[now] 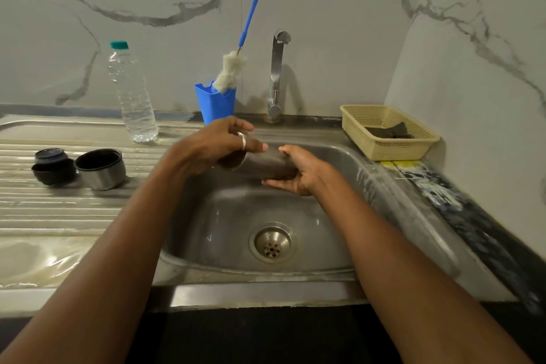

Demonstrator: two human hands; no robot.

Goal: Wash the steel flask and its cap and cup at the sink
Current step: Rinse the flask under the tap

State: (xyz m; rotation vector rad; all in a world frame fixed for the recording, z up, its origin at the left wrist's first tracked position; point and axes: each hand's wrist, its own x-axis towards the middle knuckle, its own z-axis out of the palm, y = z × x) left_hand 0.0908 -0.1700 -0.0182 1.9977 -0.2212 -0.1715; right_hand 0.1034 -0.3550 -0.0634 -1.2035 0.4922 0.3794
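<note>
Left hand curls round the flask at its 9 o'clock end; right hand clasps the 3 o'clock end, level above the sink. Cup and cap stand at 9 o'clock.

Soft, even indoor light fell from above; the tap cast a faint shadow on the marble wall. The wet drainboard gave pale glare. Wide-angle distortion curved the edges, and motion blur smeared the flask and the right-hand counter.
</note>
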